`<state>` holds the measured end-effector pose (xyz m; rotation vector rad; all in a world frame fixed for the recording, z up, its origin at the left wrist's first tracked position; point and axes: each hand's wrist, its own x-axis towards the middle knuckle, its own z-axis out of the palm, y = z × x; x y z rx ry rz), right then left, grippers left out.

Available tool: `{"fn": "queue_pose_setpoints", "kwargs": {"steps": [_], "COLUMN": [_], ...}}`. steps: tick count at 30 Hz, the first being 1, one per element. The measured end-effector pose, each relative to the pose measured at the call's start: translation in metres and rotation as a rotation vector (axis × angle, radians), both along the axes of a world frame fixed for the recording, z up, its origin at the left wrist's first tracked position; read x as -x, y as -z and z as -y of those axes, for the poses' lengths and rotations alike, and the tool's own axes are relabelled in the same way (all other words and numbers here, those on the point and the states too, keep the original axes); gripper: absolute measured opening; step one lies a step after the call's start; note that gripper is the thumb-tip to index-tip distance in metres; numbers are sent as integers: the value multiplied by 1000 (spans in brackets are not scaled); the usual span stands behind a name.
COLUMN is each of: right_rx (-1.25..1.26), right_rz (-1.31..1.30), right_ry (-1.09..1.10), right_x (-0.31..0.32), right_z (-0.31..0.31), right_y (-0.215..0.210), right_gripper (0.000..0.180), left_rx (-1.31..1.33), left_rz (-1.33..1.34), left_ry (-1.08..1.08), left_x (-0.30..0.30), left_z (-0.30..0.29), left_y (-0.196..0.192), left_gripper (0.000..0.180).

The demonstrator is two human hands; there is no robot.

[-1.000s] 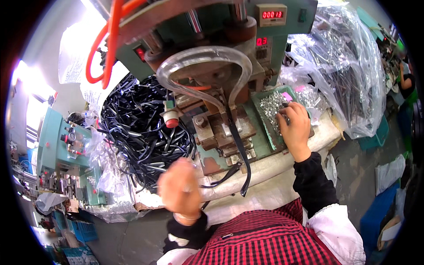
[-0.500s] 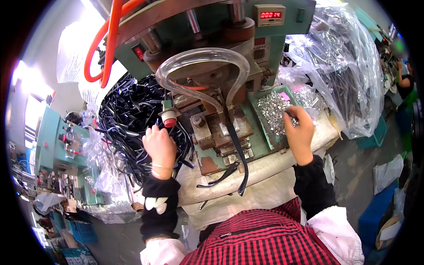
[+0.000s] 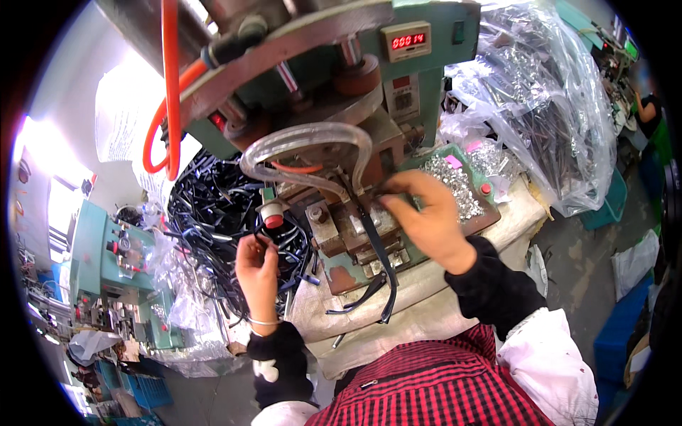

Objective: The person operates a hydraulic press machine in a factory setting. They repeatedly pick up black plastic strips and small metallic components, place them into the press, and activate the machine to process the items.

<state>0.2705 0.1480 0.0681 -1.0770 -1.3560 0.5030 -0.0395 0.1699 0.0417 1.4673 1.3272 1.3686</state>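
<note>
A black eyeglass temple (image 3: 376,245) lies lengthwise in the metal fixture (image 3: 323,224) of a green press, its curved end hanging toward me. My right hand (image 3: 430,216) is beside the fixture, thumb and forefinger close together near the temple's far end; motion smears them, and anything between them is too small to make out. At the edge of a heap of black temples (image 3: 213,192), my left hand (image 3: 257,273) has its fingers curled in a pinch; what they hold is not distinct from the dark heap. Another temple (image 3: 359,298) rests below the fixture.
A red push button (image 3: 273,219) stands between heap and fixture. Clear tubing (image 3: 309,135) loops over the fixture. Right of it, a green tray (image 3: 490,213) holds small silver metal parts (image 3: 462,188). A big plastic bag (image 3: 547,106) bulges behind. Orange hose (image 3: 170,92) hangs at left.
My right hand has moved left from the parts tray to the fixture. My left hand has turned from palm-down over the heap into a raised pinch. The view has shifted slightly.
</note>
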Motion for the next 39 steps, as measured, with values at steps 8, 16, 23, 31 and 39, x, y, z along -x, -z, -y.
{"fn": "queue_pose_setpoints", "kwargs": {"steps": [8,16,23,31,39], "right_rx": [180,252,188,40,-26], "right_rz": [-472,-522,43,705,586], "right_ry": [-136,-200,102,528,482], "right_x": [29,42,-26,-84,-79], "right_z": [6,35,32,10,-3], "right_y": [6,-27,8,75,69], "right_gripper": [35,47,38,17,10], "left_rx": [-303,-664,-950,-1120,-1138], "left_rz": [203,-55,-650,-711,-694], "left_ry": [-162,46,288,364,340], "left_x": [-39,-77,-105,-119,-119], "left_z": [30,20,49,29,26], "left_y": [-24,-96,-61,-37,-33], "left_gripper": [23,15,26,31,31]}}
